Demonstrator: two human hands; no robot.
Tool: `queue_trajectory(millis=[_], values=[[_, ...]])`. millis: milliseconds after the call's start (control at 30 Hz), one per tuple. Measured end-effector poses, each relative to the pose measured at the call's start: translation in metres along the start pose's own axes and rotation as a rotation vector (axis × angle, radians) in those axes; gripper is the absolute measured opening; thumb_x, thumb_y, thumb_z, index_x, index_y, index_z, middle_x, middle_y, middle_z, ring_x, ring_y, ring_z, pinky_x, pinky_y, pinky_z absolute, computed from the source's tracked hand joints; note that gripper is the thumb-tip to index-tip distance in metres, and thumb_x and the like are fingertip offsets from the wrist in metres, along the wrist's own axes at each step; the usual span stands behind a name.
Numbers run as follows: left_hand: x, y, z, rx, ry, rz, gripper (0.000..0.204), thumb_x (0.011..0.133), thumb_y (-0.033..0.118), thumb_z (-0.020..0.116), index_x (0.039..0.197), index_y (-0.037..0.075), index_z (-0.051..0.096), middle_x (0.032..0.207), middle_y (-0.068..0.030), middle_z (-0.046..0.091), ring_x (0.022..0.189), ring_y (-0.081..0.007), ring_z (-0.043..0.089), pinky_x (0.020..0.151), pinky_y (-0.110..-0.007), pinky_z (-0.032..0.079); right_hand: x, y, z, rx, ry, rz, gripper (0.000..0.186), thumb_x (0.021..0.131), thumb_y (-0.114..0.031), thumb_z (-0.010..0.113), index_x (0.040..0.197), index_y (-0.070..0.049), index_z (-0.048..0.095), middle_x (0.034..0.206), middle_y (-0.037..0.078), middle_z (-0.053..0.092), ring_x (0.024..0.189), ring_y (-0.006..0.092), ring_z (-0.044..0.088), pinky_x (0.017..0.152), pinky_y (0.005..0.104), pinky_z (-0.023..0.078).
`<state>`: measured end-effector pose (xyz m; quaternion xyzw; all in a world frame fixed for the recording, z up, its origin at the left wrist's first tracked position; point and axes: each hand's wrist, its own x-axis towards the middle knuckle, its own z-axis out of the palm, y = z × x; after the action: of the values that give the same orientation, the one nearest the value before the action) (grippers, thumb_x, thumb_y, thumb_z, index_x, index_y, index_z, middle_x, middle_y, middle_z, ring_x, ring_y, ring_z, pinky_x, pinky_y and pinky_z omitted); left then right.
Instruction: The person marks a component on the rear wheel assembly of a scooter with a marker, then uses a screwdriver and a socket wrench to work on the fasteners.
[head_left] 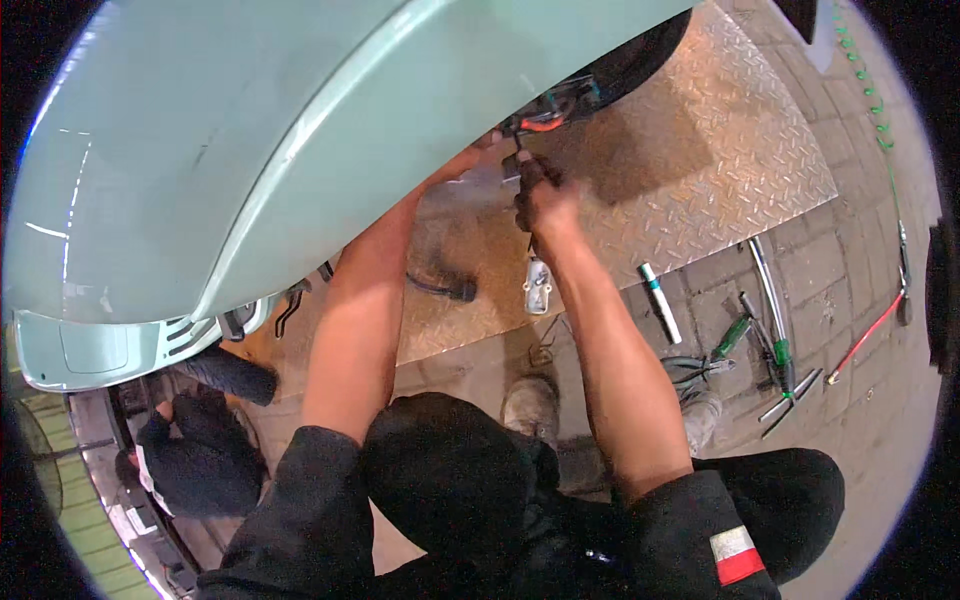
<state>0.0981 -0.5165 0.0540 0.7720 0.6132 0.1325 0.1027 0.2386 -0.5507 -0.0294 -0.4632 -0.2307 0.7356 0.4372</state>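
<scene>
A mint-green vehicle panel [190, 130] covers the upper left. Beneath its edge my left hand [484, 146] reaches toward dark fittings and wires [575, 100] with an orange piece [542, 123]; its fingers are partly hidden. Just right of it, my right hand [543, 198] is closed around a thin dark item [518, 142] that rises to those fittings; what exactly it is, I cannot make out. A small whitish housing [537, 286] hangs just below my right hand. A black tyre [650, 45] is behind the fittings.
A diamond plate [750, 140] lies underneath. Along its near edge lie a white tube [660, 305], pliers [700, 368], green-handled tools [780, 350] and a T-wrench [790, 405]. A hose with red and green lines [862, 340] lies rightward. Another person [200, 460] crouches at lower left.
</scene>
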Motion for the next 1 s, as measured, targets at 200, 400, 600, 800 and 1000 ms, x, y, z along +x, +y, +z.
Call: queue_trajectory(millis=[200, 400, 600, 800, 1000], values=[[-0.004, -0.011, -0.001, 0.229, -0.008, -0.107, 0.054, 0.078, 0.020, 0.072, 0.126, 0.003, 0.051, 0.123, -0.0205, 0.056, 0.115, -0.0356, 0.053, 0.101, -0.042, 0.040, -0.042, -0.043, 0.024, -0.483, 0.125, -0.520, 0.019, 0.086, -0.019, 0.060, 0.092, -0.003, 0.068, 0.083, 0.022, 0.067, 0.081, 0.0374, 0.066, 0.073, 0.0405, 0.049], [0.003, -0.015, 0.009, 0.195, 0.030, -0.016, 0.061, 0.075, 0.019, 0.075, 0.129, 0.004, 0.050, 0.123, -0.0200, 0.057, 0.116, -0.0337, 0.053, 0.101, -0.040, 0.040, -0.044, -0.039, 0.016, -0.529, 0.081, -0.506, 0.019, 0.084, -0.016, 0.061, 0.091, 0.000, 0.068, 0.086, 0.021, 0.067, 0.083, 0.0352, 0.065, 0.073, 0.0404, 0.048], [-0.006, -0.002, 0.003, 0.145, 0.068, -0.157, 0.059, 0.078, 0.025, 0.073, 0.129, 0.007, 0.049, 0.126, -0.0174, 0.055, 0.118, -0.0348, 0.051, 0.101, -0.042, 0.040, -0.050, -0.038, 0.016, -0.618, 0.016, -0.482, 0.026, 0.087, -0.023, 0.053, 0.089, -0.001, 0.067, 0.089, 0.024, 0.065, 0.090, 0.0418, 0.062, 0.077, 0.0462, 0.048], [0.001, 0.010, -0.002, 0.166, 0.124, -0.165, 0.076, 0.081, 0.036, 0.069, 0.137, -0.001, 0.034, 0.137, -0.0232, 0.044, 0.128, -0.0367, 0.041, 0.107, -0.041, 0.033, -0.013, -0.151, -0.043, -1.621, -0.606, -0.538, 0.044, 0.092, -0.038, 0.042, 0.096, -0.002, 0.067, 0.084, 0.024, 0.065, 0.080, 0.0338, 0.066, 0.074, 0.0451, 0.052], [-0.021, 0.090, -0.011, -0.285, 0.097, -0.309, 0.080, 0.080, 0.045, 0.070, 0.138, 0.003, 0.035, 0.136, -0.0197, 0.045, 0.127, -0.0337, 0.042, 0.107, -0.040, 0.033, -0.029, -0.093, -0.276, -2.125, -1.125, 0.074, 0.040, 0.090, -0.034, 0.048, 0.092, -0.001, 0.069, 0.091, 0.017, 0.068, 0.082, 0.0329, 0.066, 0.076, 0.0472, 0.051]])
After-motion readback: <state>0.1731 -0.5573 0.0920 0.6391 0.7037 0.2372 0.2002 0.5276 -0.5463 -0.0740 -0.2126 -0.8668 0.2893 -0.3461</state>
